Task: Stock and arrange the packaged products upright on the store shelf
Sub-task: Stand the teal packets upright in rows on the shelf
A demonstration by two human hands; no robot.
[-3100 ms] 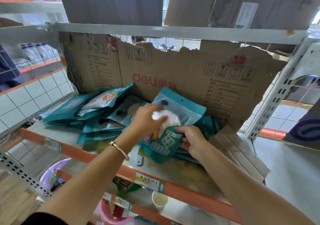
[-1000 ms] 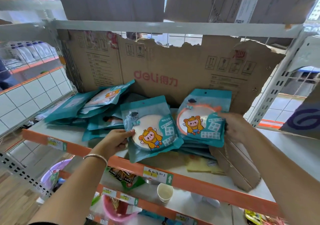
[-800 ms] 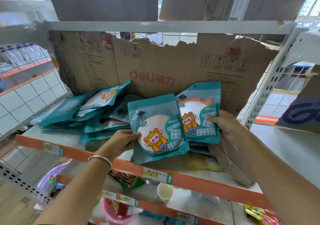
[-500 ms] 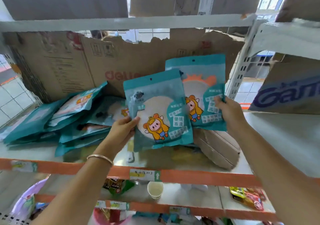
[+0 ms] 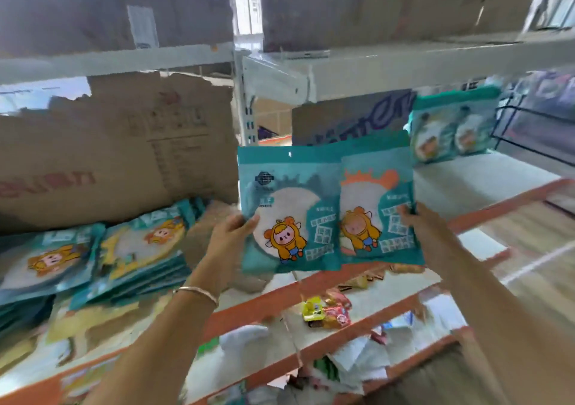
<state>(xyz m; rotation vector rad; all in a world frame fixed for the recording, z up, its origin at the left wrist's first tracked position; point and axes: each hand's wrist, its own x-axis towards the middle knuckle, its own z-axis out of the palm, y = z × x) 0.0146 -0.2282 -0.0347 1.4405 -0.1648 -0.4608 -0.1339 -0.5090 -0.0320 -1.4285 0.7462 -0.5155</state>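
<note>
Held pouches: 2, teal w/ a cartoon figure in a yellow suit. The left pouch (image 5: 289, 211) & right pouch (image 5: 378, 208) are both upright, side by side in the air over the orange front edge of the shelf (image 5: 466, 180), near the post btw. its 2 bays. Their inner edges overlap; the right one looks to be in front.
Left hand (image 5: 231, 233): holds 1 pouch; thumb on the front, fingers behind, pinching the left pouch at its lower left edge.
Right hand (image 5: 426, 233): holds 1 pouch; thumb on the front, pinching the right pouch at its lower right edge.
Standing pouches (image 5: 451, 130): 2 fronts seen, upright & touching, at the back edge of the right bay. Whether more stand behind: can't tell.
Flat stacks (image 5: 93, 258): 2 piles lying flat on the left bay, touching, near the front edge. No. per pile: can't tell (blur).
Cardboard: 2 pcs. Torn cardboard (image 5: 109, 155) stands along the back edge of the left bay; blue-lettered cardboard (image 5: 351, 118) is at the back of the right bay, just left of the standing pouches.
Bangle (image 5: 196, 292): 1, on the left wrist.
Boxes (image 5: 342, 6): at least 2 cartons on the top shelf, blurred.
Snack packets (image 5: 326, 311): small yellow/red heap on the lower shelf; count can't tell.
</note>
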